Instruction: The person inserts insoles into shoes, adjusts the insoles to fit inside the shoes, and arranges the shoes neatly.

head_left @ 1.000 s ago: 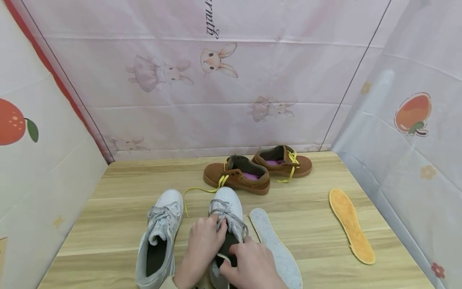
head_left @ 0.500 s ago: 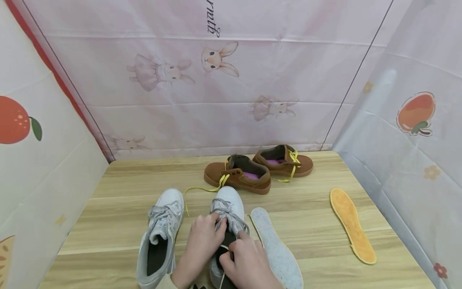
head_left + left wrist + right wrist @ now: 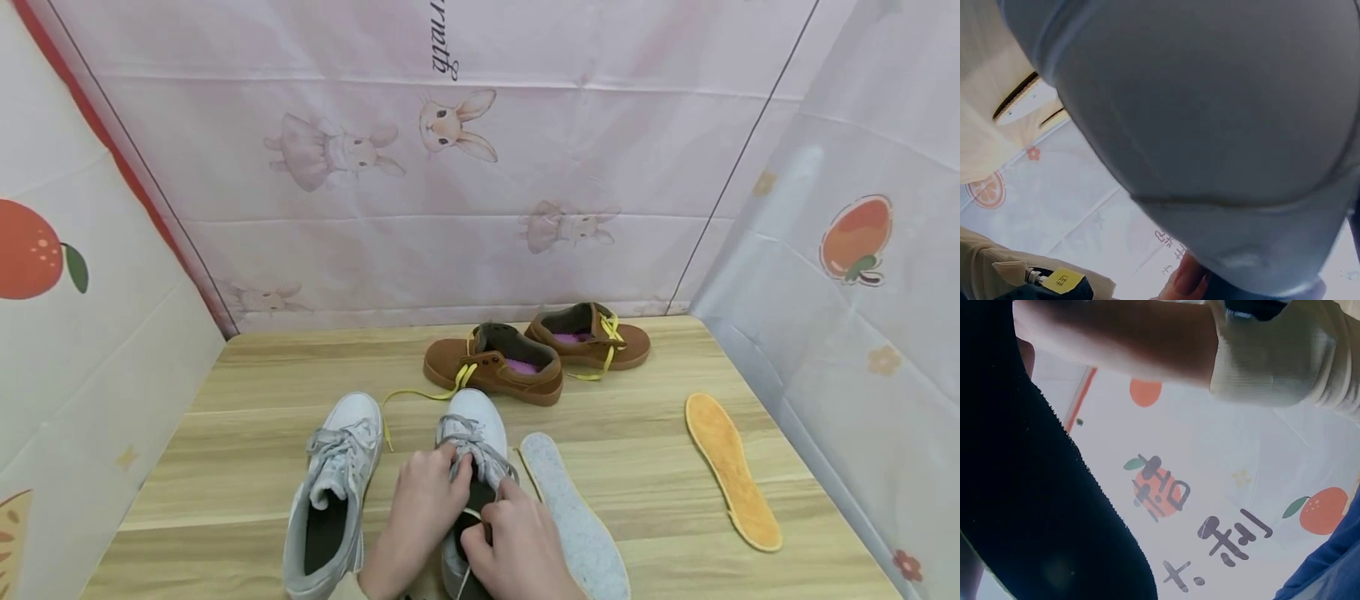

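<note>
We see right hand (image 3: 519,540), fingers clamped on black insole (image 3: 1054,487) at ten o'clock, within opening of white sneaker (image 3: 480,410); left hand (image 3: 426,498) pinches sneaker near laces, one o'clock.

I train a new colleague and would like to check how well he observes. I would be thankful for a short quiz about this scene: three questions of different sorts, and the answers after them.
1. True or false: the person is working on a brown shoe with both hands.
2. Which of these lies nearest to the right edge of the table in the head view?
A) a brown shoe
B) the orange insole
C) a yellow lace
3. Fill in: of the two hands, the ___ one is nearer to the grey insole.

Key
1. False: the left hand and the right hand are both at a white shoe.
2. B
3. right
</note>
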`<state>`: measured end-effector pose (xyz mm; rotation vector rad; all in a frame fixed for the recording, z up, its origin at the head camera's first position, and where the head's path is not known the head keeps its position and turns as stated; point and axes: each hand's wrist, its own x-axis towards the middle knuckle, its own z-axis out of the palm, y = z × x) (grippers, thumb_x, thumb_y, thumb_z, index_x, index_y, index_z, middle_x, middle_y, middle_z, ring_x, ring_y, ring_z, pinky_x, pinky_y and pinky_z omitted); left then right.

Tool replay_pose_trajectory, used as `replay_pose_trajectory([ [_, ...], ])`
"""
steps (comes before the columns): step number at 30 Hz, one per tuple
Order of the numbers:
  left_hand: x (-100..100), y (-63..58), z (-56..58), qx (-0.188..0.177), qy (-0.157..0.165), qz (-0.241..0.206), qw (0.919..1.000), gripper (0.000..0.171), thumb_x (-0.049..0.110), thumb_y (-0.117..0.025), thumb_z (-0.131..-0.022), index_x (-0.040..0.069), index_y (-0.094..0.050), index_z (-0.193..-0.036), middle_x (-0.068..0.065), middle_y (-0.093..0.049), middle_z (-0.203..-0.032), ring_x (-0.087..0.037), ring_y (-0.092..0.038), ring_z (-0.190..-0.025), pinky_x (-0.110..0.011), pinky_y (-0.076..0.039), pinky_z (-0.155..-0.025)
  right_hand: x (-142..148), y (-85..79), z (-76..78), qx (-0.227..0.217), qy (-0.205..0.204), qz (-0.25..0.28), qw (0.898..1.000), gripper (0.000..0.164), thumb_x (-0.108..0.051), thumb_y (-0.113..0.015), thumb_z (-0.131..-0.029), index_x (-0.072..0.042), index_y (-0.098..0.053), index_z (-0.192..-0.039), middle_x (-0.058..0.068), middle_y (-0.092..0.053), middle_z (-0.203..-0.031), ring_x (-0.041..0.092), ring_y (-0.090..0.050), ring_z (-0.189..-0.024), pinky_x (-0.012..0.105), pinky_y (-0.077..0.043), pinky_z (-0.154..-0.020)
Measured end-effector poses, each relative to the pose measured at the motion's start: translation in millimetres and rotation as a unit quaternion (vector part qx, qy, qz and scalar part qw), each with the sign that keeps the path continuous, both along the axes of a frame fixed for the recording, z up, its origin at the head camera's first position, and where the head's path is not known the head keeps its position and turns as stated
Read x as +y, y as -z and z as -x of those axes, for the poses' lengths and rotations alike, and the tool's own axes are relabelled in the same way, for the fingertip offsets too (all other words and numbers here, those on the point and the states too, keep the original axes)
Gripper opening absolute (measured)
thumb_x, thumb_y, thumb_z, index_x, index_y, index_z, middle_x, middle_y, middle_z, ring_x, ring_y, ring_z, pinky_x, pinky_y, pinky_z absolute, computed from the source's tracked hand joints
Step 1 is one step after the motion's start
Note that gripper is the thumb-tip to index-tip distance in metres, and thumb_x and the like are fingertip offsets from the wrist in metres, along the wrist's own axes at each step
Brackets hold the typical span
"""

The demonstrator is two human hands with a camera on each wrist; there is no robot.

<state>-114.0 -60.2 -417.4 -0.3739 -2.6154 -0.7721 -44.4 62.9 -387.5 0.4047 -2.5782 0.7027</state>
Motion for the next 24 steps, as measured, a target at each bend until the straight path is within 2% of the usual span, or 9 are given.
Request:
replay_pose_trajectory([
  [5, -0.3, -0.8, 0.1, -0.002, -0.005, -0.003, 1.0, 0.031, 0.017, -0.07, -0.078, 0.014, -0.051, -0.054, 0.0, -0.046, -0.044, -0.023, -0.05, -0.041, -0.032, -0.033, -0.04, -0.8, -0.1, -2.6, 0.022, 0.009, -0.001, 1.0, 0.034, -0.011, -0.064, -0.058, -0.023, -0.037, -0.043, -0.009, -0.031, -0.062, 0.004, -0.025, -0.042, 0.018, -0.019, -0.04],
  [13, -1.9, -1.5, 0.7, -0.026, 0.005, -0.001, 0.9996, 0.042, 0.019, -0.068, -0.08, 0.018, -0.039, -0.05, 0.008, -0.029, -0.041, -0.01, -0.03, -0.038, -0.026, -0.022, -0.039, -3.9, 2.0, -0.9, -0.016, 0.002, 0.002, 1.0, 0.033, -0.012, -0.064, -0.064, -0.023, -0.039, -0.044, -0.008, -0.032, -0.064, 0.003, -0.024, -0.042, 0.019, -0.021, -0.039],
  [24, -5.3, -1.6, 3.6, -0.045, 0.029, -0.009, 0.9985, 0.04, 0.019, -0.067, -0.084, 0.018, -0.042, -0.052, 0.01, -0.027, -0.042, -0.007, -0.028, -0.039, -0.024, -0.022, -0.039, -3.3, 2.2, 1.9, -0.03, 0.005, -0.001, 1.0, 0.034, -0.013, -0.063, -0.064, -0.023, -0.038, -0.044, -0.007, -0.034, -0.064, 0.005, -0.027, -0.041, 0.021, -0.022, -0.039],
])
